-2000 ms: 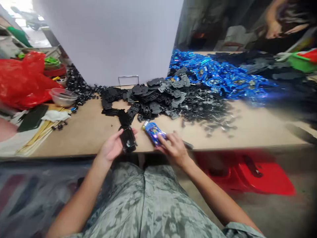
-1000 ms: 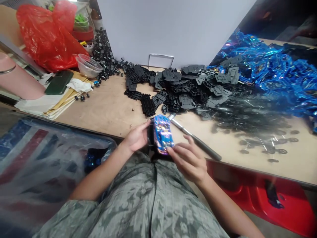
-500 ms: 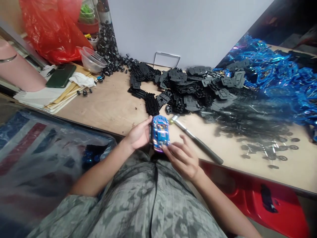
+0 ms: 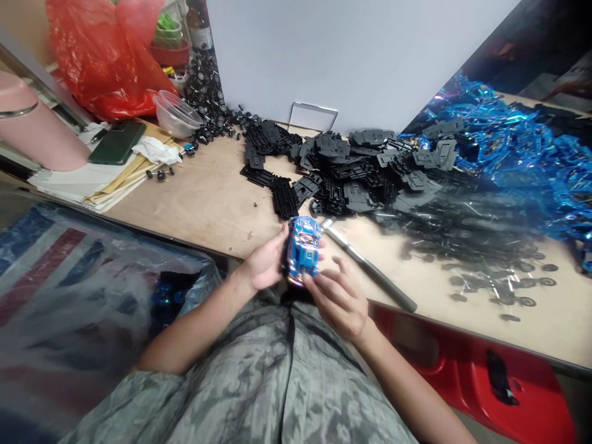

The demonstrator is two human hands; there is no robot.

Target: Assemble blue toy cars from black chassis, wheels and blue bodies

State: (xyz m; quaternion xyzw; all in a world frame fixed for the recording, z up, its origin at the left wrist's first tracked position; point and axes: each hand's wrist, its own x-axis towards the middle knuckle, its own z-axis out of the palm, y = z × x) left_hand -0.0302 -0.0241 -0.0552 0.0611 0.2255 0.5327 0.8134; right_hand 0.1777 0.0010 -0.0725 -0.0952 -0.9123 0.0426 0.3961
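A shiny blue toy car point(image 4: 305, 250) is held between my two hands at the table's front edge. My left hand point(image 4: 268, 259) grips its left side, the thumb along the edge and fingers passing underneath. On the lower right end, my right hand point(image 4: 340, 296) has its thumb and fingers closed on the car's corner. Just right of the car lies a hammer point(image 4: 370, 265) with a dark handle. Beyond it spreads a heap of black plastic car bases point(image 4: 333, 148).
Blue shiny car shells point(image 4: 513, 148) pile at the right, near wheel axles point(image 4: 509, 283). At the left are a pink bottle point(image 4: 37, 123), a phone point(image 4: 117, 143), a clear bowl point(image 4: 176, 114) and a red bag point(image 4: 106, 61). A red stool point(image 4: 531, 394) stands below the table.
The toy car has shifted slightly right and tilted a little, and fingertips of my left hand now show at its right side. My right hand stays at its lower corner.
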